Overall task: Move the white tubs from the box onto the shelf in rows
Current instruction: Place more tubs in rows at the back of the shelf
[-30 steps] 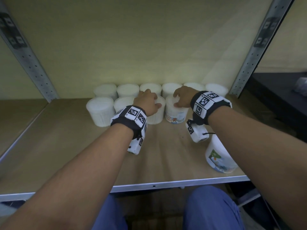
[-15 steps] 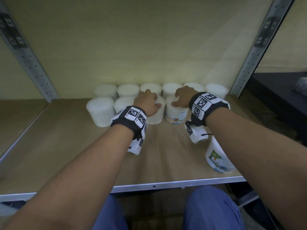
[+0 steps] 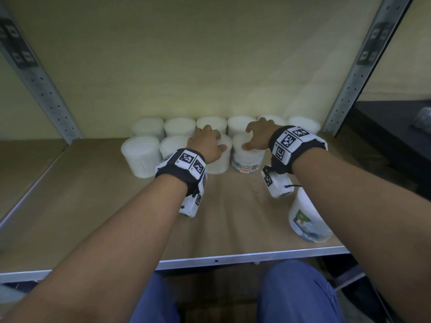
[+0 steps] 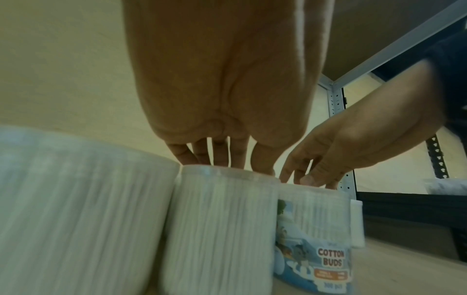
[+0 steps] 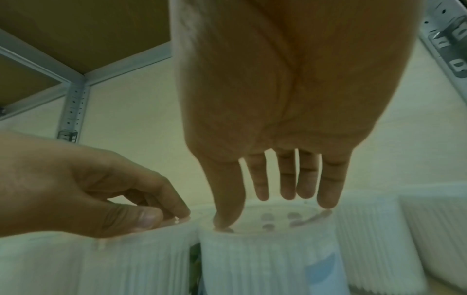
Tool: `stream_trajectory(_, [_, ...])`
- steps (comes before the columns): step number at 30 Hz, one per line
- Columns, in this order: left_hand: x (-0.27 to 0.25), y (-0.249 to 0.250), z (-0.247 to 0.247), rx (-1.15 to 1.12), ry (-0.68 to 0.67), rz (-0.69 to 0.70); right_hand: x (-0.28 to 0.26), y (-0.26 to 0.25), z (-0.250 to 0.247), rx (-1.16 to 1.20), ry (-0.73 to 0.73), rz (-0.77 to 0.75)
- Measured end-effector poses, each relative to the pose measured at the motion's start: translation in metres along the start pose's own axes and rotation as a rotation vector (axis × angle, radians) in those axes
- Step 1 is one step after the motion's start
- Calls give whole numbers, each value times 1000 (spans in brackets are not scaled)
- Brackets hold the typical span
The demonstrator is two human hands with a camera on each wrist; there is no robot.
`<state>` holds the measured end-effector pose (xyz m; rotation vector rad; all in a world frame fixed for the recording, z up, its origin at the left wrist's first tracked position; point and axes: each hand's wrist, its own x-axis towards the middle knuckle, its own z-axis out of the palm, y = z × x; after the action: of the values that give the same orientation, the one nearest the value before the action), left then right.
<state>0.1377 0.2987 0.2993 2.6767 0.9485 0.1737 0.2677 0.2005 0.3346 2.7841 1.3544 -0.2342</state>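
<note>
**Both hands on the front-row tubs**

The left hand [image 3: 206, 145] sits on top of the third front tub [image 3: 220, 157], fingers curled down over its lid and thumb at the rim; it looks like a loose top grip. The right hand [image 3: 257, 136] is beside it on the labelled tub [image 3: 248, 157], fingers fairly straight and spread, with the thumb tip and little finger touching the lid in the right wrist view and the middle fingers just above it. That hand is open and pressing, not clasping.

The two tubs stand upright and touch each other side to side. To the left of the left hand are two more front tubs [image 3: 141, 156], also touching in line. Just beyond the fingertips stands the back row [image 3: 179, 125] of six tubs against the wall [image 3: 210, 66], leaving no room to push further in. To the right of the right hand the front row has open shelf [image 3: 116, 217] up to the metal post [image 3: 349, 89].

Under the right forearm, near the shelf's front edge [image 3: 233, 258], stands one loose tub [image 3: 307, 220], well apart from the rows. Bare board stretches between the wrists and that edge, and widely left of the left arm.
</note>
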Motion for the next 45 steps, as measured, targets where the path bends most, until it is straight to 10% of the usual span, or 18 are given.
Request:
stream_trajectory(35, [-5,6,-27,-1,-205,83,8,4,-4,1,-46,-110])
stream_trajectory(45, [1,7,-7,68,16,-33,7,5,-2,15,-39,-108])
